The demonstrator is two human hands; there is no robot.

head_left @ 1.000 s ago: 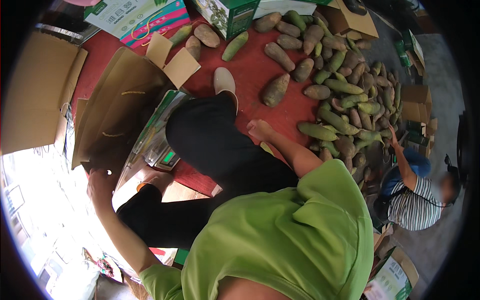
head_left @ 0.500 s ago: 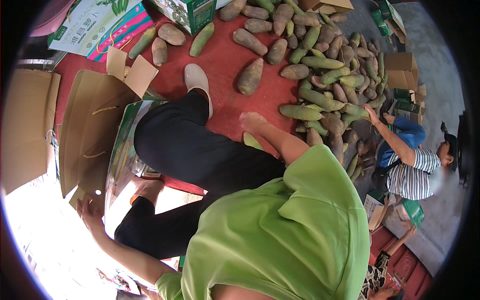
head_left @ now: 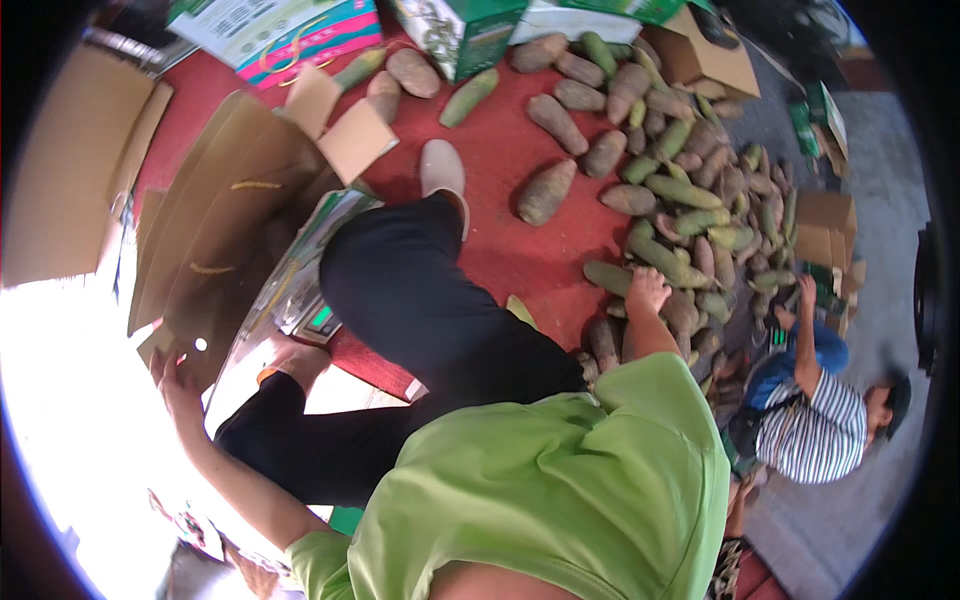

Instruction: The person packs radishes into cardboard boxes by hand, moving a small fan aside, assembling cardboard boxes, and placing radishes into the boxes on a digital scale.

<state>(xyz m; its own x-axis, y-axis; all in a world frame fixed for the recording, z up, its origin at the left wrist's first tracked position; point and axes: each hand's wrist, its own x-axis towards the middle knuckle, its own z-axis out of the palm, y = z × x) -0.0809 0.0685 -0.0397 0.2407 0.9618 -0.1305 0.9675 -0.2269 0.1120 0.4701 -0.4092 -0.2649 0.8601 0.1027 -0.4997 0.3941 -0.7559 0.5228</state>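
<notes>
My right hand (head_left: 648,290) reaches to the near left side of a large heap of radishes (head_left: 700,200), its fingers curled over the end of a long green radish (head_left: 606,277). Far to the left, my left hand (head_left: 178,388) grips the lower flap edge of an open cardboard box (head_left: 225,200) with yellow cord handles. That box leans beside my left leg, and shadow hides most of its inside. Against its side, a small device with a lit green display (head_left: 320,318) shows near my knee.
Loose radishes (head_left: 547,192) lie on the red floor covering (head_left: 490,150). Printed cartons (head_left: 285,35) stand along the far side, with an open brown box (head_left: 705,60) behind the heap. A flattened cardboard sheet (head_left: 75,170) is at far left. A person in a striped shirt (head_left: 815,430) sits at right.
My right hand has moved rightward from over the bare red floor onto a green radish in the heap. My left hand stays at the box flap. The other person's hand has left the heap's radish.
</notes>
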